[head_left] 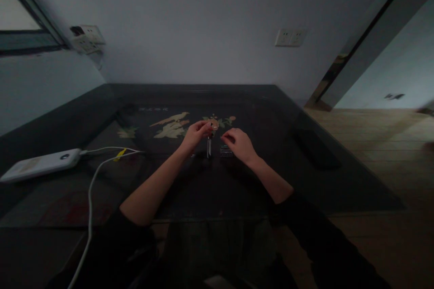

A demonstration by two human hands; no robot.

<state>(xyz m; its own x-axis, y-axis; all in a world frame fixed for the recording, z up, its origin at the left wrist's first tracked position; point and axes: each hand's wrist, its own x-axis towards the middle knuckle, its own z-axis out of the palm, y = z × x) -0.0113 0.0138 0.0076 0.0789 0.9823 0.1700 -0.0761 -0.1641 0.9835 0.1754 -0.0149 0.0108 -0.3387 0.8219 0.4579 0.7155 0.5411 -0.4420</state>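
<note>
Over the middle of the dark table (pixel 257 185), my left hand (pixel 197 134) is closed in a pinch. From its fingertips hangs a slim, shiny metal piece (pixel 209 146), roughly upright; its exact kind is too small and dim to tell. My right hand (pixel 240 144) is a short way to the right, thumb and finger pinched together. Whatever those fingertips hold, if anything, cannot be made out. A small dark item with shiny edges (pixel 226 151) lies on the table just beside and below the right fingers. The two hands do not touch.
A white power bank (pixel 44 165) lies at the left, its white cable (pixel 91 203) running toward me with a yellow tag (pixel 120 154). A dark flat object (pixel 315 149) rests at the right. Behind the table stands a wall with a socket (pixel 290 38).
</note>
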